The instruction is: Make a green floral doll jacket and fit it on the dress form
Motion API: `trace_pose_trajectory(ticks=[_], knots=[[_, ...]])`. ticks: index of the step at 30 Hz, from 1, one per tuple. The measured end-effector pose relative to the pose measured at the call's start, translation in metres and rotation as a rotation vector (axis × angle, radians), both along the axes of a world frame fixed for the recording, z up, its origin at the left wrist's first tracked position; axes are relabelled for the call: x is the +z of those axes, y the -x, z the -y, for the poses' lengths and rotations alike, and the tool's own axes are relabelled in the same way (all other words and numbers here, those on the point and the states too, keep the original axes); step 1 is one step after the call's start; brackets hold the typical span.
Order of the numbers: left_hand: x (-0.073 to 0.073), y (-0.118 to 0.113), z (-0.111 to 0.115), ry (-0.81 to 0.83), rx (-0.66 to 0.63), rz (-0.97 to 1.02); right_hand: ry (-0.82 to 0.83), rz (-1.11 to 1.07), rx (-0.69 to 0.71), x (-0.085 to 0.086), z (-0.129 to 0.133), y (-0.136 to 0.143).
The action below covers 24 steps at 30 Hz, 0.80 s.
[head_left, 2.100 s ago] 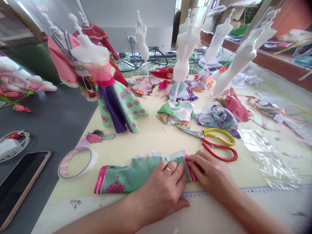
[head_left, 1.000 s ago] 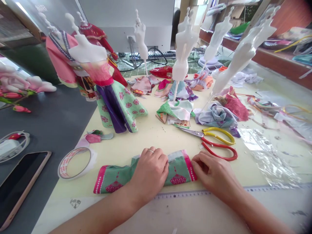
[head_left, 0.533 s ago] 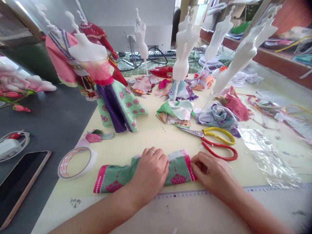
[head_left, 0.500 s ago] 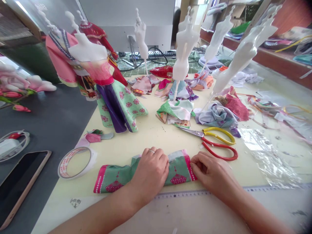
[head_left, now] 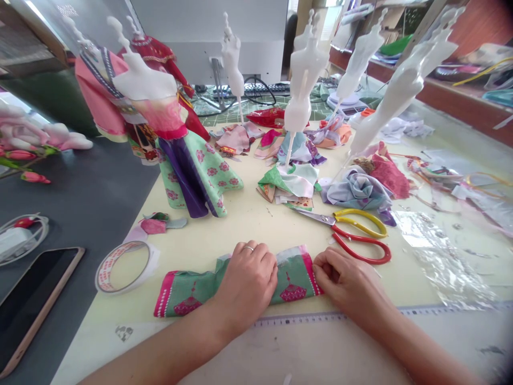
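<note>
At far left, on a dark surface, pink flowers, a coiled white cable and a phone, face up with a black screen. Just to the right, on the pale bench, a roll of tape lying flat, red lettering repeated along its inner band, too blurred to read; below, a small dark mark, equally illegible. Behind, a white dress form in a pink top and a purple-and-green floral skirt. At front centre on the bench, a green cloth with magenta end borders, rows of white dots and magenta motifs, laid lengthwise. Across its middle, the left hand, ringed, back upward, forearm angling in from lower left; grip curled, fingers side by side, tips out of sight, impossible to tell any hold on the fabric. Just below, a clear ruler, numerals too small to read. At the cloth's right border, the right hand, forearm slanting in from lower right; grip drawn in, thumb and forefinger against the magenta edge, any pinch too hidden to tell. Beyond, yellow-and-red-handled scissors; at far right, crinkled clear plastic.
</note>
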<state>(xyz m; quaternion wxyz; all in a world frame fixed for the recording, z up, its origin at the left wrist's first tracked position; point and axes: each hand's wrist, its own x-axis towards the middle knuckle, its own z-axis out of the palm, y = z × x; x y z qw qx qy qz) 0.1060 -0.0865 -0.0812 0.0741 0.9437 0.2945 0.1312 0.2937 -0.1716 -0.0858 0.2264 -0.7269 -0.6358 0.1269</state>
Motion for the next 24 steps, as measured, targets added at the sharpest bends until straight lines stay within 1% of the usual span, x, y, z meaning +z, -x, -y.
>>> trace_pose_trajectory(ticks=[12, 24], knots=[[0.0002, 0.0005, 0.0003, 0.029, -0.001, -0.008, -0.004, 0.042, -0.002, -0.0008, -0.0005, 0.0001], [-0.0033, -0.0002, -0.0016, 0.034, -0.005, -0.025, 0.020, 0.071, -0.031, -0.0031, -0.0018, -0.0004]])
